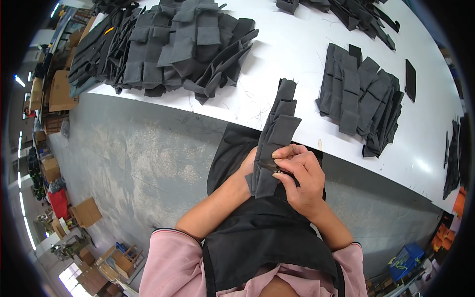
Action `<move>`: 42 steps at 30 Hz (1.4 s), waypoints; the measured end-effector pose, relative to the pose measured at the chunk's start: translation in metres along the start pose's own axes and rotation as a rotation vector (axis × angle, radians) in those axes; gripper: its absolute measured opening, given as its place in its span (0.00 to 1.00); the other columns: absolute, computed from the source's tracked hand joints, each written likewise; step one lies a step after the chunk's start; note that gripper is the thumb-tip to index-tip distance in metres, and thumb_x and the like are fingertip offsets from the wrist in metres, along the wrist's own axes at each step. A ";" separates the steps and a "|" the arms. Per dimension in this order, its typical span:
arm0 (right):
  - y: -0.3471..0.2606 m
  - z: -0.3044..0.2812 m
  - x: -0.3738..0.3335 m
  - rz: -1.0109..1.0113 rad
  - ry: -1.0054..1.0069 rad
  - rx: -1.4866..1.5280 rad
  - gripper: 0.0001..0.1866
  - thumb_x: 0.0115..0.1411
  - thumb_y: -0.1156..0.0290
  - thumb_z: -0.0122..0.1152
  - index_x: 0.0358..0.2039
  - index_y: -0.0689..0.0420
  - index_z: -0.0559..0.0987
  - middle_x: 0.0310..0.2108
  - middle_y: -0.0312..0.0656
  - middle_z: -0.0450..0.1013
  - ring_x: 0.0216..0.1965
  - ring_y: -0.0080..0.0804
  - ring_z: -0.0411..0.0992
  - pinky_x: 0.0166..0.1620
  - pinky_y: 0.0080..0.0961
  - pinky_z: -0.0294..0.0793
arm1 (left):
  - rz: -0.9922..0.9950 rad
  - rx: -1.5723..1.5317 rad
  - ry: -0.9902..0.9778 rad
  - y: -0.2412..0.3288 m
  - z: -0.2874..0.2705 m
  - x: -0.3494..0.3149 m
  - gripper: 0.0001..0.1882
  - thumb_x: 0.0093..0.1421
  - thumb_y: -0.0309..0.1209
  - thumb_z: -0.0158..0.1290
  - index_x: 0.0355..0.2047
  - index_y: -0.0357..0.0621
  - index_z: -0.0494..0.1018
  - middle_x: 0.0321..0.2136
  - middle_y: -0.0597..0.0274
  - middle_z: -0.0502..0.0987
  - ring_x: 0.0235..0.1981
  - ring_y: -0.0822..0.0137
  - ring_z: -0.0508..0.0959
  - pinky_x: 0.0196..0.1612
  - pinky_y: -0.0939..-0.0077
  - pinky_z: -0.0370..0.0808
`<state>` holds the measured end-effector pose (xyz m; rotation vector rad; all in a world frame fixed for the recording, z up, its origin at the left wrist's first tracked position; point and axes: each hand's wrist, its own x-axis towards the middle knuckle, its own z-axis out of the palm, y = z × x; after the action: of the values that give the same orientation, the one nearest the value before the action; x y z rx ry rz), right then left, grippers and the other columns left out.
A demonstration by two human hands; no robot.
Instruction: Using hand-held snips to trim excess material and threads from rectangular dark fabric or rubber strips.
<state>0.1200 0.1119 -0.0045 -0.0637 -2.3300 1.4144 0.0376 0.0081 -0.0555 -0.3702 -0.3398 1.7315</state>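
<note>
A dark grey sewn fabric strip with stacked pocket flaps (pixel 281 129) runs from the table's edge down over my lap. My left hand (pixel 250 162) holds it from the left side and beneath, with most of its fingers hidden behind the cloth. Closed around a small pair of dark thread snips (pixel 270 166), my right hand (pixel 306 179) has the blades' tip against the strip's lower part. The snips' handles are mostly covered by the fingers.
On the white table (pixel 277 54), a large pile of similar grey pieces (pixel 173 49) lies left and a smaller pile (pixel 358 91) right. A black phone-like slab (pixel 410 80) rests beyond that one. Cardboard boxes (pixel 63 91) stand far left, a blue crate (pixel 406 260) at lower right.
</note>
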 end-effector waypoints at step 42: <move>0.007 0.005 0.000 0.652 -0.051 0.824 0.12 0.55 0.81 0.59 0.39 0.62 0.69 0.34 0.34 0.71 0.35 0.15 0.68 0.41 0.14 0.68 | 0.535 0.992 0.538 -0.012 0.052 -0.015 0.21 0.68 0.42 0.40 0.51 0.36 0.63 0.47 0.50 0.72 0.44 0.66 0.76 0.43 0.76 0.75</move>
<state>0.1167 0.1110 -0.0123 -0.5824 -1.6297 2.6005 0.0283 -0.0052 -0.0022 -0.1731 1.0649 1.9853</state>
